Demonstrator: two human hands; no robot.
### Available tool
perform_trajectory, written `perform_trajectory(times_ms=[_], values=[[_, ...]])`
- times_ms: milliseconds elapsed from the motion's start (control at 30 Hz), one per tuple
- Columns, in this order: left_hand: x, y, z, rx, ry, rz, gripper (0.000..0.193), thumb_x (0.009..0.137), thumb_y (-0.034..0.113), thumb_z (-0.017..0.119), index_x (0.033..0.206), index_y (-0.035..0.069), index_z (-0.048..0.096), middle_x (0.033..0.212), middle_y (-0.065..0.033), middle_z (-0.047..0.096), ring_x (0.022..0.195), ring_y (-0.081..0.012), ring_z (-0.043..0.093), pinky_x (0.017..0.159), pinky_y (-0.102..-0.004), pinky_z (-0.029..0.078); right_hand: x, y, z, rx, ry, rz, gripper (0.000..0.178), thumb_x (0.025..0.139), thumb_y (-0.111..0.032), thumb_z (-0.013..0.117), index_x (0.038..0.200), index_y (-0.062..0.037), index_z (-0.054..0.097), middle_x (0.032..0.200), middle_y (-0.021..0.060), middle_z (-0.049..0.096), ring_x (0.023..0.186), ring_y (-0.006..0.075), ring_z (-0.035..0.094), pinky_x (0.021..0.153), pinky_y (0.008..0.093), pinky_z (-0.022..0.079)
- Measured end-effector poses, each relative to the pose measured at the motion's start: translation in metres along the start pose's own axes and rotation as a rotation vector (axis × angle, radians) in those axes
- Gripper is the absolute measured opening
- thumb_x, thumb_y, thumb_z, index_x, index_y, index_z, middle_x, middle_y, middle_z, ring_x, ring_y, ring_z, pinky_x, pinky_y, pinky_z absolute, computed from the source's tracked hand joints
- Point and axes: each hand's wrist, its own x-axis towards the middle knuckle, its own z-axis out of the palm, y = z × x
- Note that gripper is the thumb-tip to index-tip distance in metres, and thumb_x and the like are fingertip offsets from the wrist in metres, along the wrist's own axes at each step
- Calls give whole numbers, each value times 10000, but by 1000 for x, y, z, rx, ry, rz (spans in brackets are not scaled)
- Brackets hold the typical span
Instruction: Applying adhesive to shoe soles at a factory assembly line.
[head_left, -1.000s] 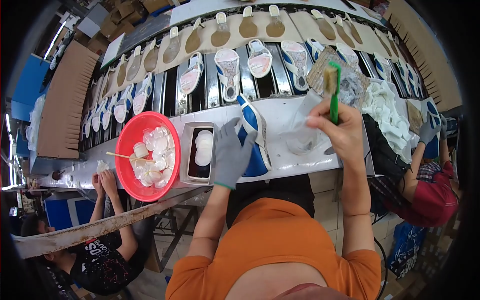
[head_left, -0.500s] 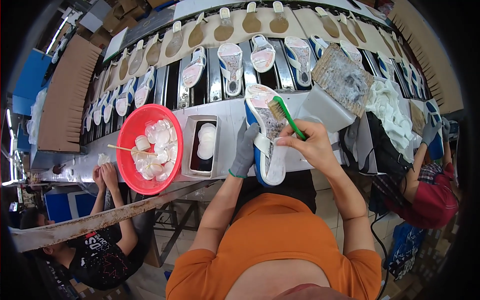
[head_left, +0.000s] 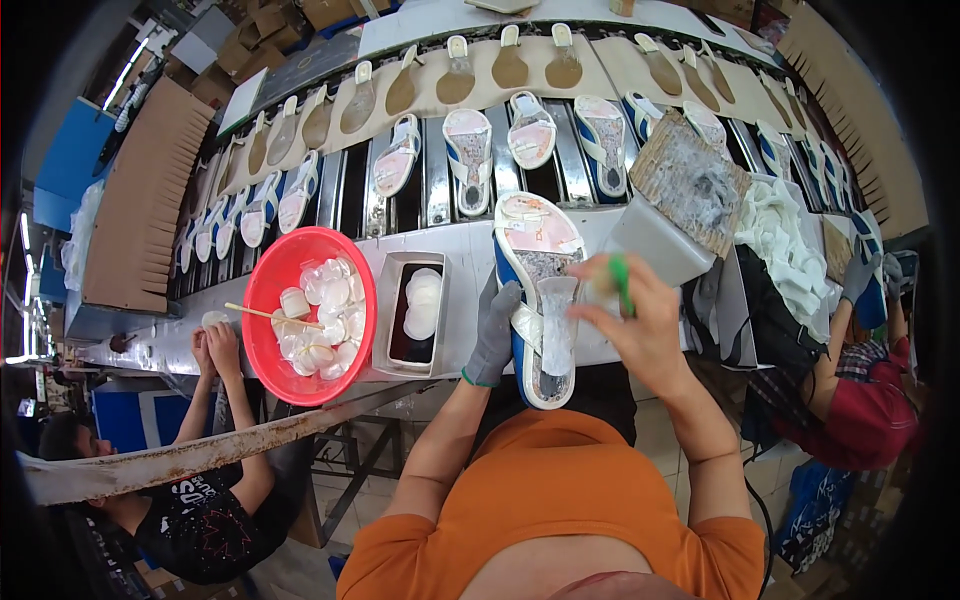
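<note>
My left hand (head_left: 492, 335), in a grey glove, grips a blue-and-white sandal (head_left: 540, 232) by its left side, toe end pointing away from me. A whitish translucent strip (head_left: 557, 325) lies lengthwise over the middle and heel part of its footbed. My right hand (head_left: 640, 320), bare, is closed around a green-handled brush (head_left: 620, 282), which is smeared by motion. Its fingertips are beside the strip's right edge; whether they touch it I cannot tell.
Left of me are a red basin (head_left: 262, 345) of round white pads with a thin stick, and a white box (head_left: 440, 325) of pads. Beyond, sandals (head_left: 397, 155) and insoles (head_left: 456, 75) line a conveyor. A stained board (head_left: 690, 185) stands at right. Co-workers sit on both sides.
The white strip has moved up the footbed from the heel toward the middle. The brush has turned in my right hand, its bristles now off the sandal. The whole view has shifted slightly.
</note>
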Motion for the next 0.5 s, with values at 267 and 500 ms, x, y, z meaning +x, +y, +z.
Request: perform_trajectory(times_ms=[267,500], values=[[5,2,-11,43,47,28,516,909,309,466,1320,0,427,1215,-138,570,1049,-215,610,900,-339,499,6,-14,-20,229,-243,272,404,746,-182,753,1128,-84,665,1075,93,675,822,242,636,618,291,485],[11,12,-10,-127,81,-91,532,898,319,473,1319,-3,427,1203,-142,575,1035,-214,618,877,-340,514,-30,9,-13,-401,-317,-160,207,774,-186,719,967,-118,687,728,9,560,623,186,534,506,304,440]])
